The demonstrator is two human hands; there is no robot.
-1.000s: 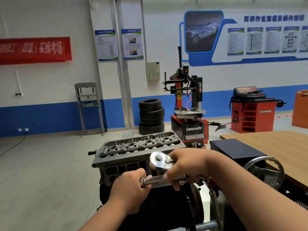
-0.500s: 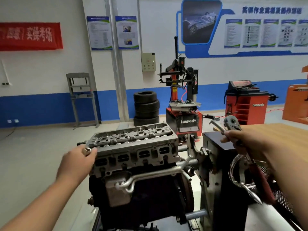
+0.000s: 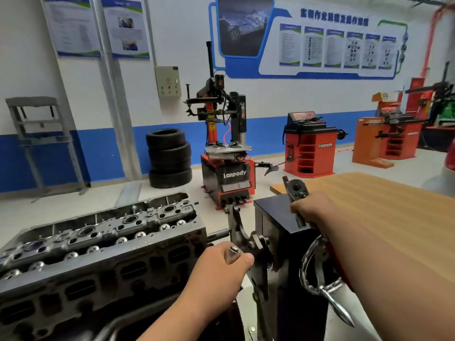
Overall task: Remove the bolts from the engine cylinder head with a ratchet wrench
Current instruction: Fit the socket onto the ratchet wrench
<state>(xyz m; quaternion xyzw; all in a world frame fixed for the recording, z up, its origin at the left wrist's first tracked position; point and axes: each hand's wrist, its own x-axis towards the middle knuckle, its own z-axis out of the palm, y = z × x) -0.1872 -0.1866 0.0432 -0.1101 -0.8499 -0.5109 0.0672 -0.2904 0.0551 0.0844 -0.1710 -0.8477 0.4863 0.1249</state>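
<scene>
My right hand (image 3: pixel 312 211) is curled round the ratchet wrench (image 3: pixel 296 190), whose head pokes up past my knuckles over the black box (image 3: pixel 275 217). My left hand (image 3: pixel 219 267) pinches a small metal piece (image 3: pixel 232 251); bolt or socket, I can't tell. The cylinder head (image 3: pixel 98 232) sits left of both hands, just beside the left one.

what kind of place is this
Probably a car-repair training workshop: a tyre changer, a wheel balancer and stacked tyres stand by the wall, with an engine cylinder head in front.
</scene>
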